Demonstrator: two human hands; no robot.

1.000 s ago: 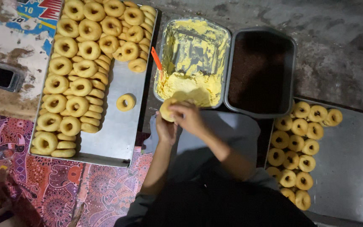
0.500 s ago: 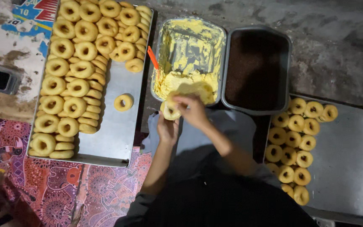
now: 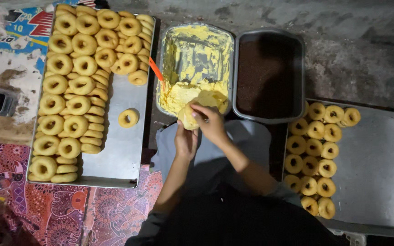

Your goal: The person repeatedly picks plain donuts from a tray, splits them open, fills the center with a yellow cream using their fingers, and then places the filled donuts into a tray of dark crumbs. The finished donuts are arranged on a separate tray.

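Note:
My left hand holds a ring-shaped doughnut from below, just at the near rim of a metal pan of yellow cream. My right hand rests on top of that doughnut with fingers curled over it. A red-handled spreader leans in the cream pan's left corner. Right of it stands a dark pan of brown sprinkles.
A long metal tray on the left carries several stacked plain doughnuts and a single one lying apart. A second tray at the right holds several doughnuts along its left side. A patterned cloth covers the lower left.
Both hands with the doughnut have stayed at the cream pan's near rim; the right hand shifted slightly over the doughnut. The view moved a little.

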